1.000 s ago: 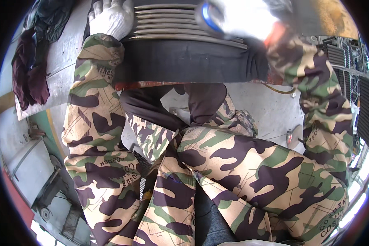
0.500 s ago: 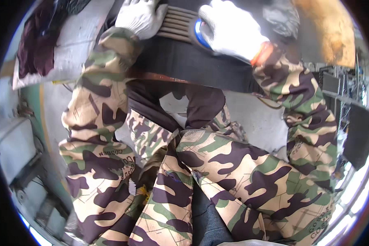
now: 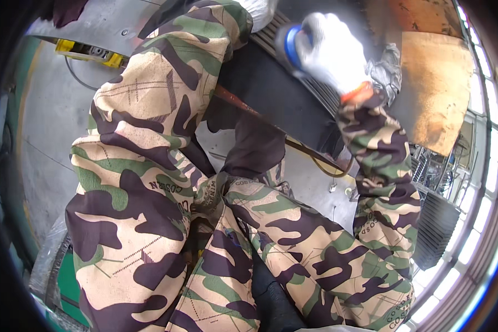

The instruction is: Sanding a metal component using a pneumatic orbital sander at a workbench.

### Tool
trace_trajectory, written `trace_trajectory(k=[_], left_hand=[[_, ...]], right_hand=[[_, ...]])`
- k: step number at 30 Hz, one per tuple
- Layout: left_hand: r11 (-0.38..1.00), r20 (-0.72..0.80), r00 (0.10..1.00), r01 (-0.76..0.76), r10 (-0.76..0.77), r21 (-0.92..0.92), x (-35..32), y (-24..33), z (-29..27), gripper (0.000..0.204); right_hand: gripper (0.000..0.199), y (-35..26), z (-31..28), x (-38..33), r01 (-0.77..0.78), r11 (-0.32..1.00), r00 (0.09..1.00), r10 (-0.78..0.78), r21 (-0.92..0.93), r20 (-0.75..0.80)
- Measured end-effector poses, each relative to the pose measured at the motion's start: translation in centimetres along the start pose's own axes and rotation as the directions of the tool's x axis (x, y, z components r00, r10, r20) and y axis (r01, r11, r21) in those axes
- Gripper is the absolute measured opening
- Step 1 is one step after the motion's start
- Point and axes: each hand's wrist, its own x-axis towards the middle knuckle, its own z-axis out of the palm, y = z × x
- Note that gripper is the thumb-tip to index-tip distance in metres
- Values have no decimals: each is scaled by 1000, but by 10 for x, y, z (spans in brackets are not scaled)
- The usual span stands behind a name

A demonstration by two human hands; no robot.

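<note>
My right hand, in a white knit glove with an orange cuff, is closed on a round thing with a blue rim. Its exact kind is hidden by the glove and blur. It is over a row of long, narrow dark rods or slats, which run diagonally across a black-covered work surface. At the top edge, my left hand, gloved in white, is by the far end of the rods. The picture's edge and my sleeve hide its fingers.
Right of my right hand lies crumpled grey wrapping, beside a stained tan board. A yellow tool or fitting with a cable is at upper left. The surface's reddish front edge crosses before my legs.
The view has turned, so the rods now slant down to the right. My right hand has moved right along them with the blue-rimmed thing. My left hand is now mostly out of the picture.
</note>
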Motion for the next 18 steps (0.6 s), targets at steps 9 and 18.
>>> trace_trajectory(k=[9,18], left_hand=[[1000,44,999,-18,17,19,3,9,-9,46],[998,-3,998,-58,58,6,-2,12,-8,47]], right_hand=[[25,8,1,0,-66,997,996,68,-31,58],[29,8,-1,-17,-25,999,998,23,21,58]])
